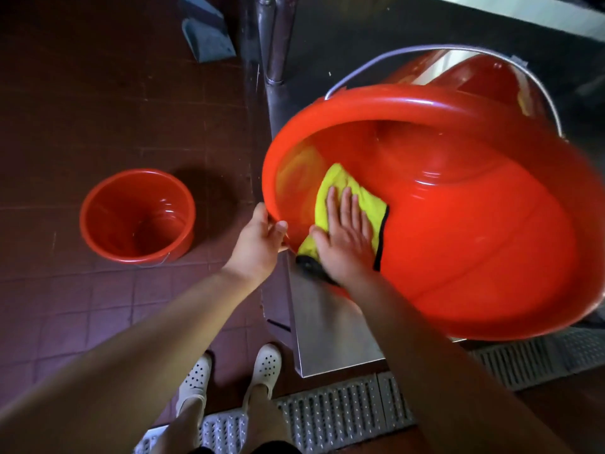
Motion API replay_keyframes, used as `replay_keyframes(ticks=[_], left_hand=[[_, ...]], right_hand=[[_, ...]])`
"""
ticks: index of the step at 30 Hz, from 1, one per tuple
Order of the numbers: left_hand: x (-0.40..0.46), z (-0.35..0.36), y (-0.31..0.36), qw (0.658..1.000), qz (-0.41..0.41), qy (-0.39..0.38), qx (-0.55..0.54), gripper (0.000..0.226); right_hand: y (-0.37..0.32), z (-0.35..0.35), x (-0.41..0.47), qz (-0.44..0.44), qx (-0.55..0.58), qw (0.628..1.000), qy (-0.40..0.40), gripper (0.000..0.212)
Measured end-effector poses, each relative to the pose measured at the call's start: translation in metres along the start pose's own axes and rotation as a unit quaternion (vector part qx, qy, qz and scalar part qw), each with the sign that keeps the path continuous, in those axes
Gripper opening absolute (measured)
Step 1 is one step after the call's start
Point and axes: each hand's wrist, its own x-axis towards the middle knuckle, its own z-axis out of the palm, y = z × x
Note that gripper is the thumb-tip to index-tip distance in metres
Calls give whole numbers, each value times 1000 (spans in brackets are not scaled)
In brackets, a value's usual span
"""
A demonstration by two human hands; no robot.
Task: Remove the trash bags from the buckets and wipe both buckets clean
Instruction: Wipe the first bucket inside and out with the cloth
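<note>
Big bucket (pixel 458 224) at 3 o'clock, tipped on steel counter (pixel 330 339), mouth toward person. L hand (pixel 258 244) grips its rim at 9; R hand (pixel 343 237) flat, fingers straight, pressing yellow cloth (pixel 340 188) on inner wall. Small bucket (pixel 137 214) upright on floor (pixel 98 93) at 9, no bag visible.

Glossy red plastic tilted bucket (pixel 458 224) with thin metal bail (pixel 409 55); soft yellow cloth (pixel 360 198); brushed steel bench (pixel 330 329); matt tiled floor (pixel 98 93).
</note>
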Motion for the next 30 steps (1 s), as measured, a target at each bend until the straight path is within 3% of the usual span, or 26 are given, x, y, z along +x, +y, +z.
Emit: replay_keyframes(ticks=[4, 7, 11, 14, 20, 23, 26, 30], left_hand=[[-3, -2, -3, 997, 37, 16, 68, 13], [-4, -9, 0, 995, 38, 8, 87, 12], [-3, -22, 25, 996, 54, 1, 68, 3], [1, -34, 48, 989, 86, -6, 116, 14], [5, -36, 62, 963, 160, 32, 215, 7], [0, -23, 43, 984, 83, 38, 150, 8], [-13, -4, 23, 998, -36, -45, 25, 21], [-22, 0, 12, 999, -25, -34, -23, 23]], right_hand=[[-12, 8, -59, -102, -59, 993, 16, 73], [0, 0, -55, -136, -79, 988, 2, 69], [11, -6, -12, -64, -38, 997, -27, 70], [29, -12, 34, 1, -27, 999, -41, 69], [76, -26, 90, 70, -47, 993, -78, 64], [81, -23, 96, 66, -59, 994, -69, 63], [70, -19, 90, 88, -26, 994, -67, 62], [36, -10, 47, 51, -18, 998, -23, 68]])
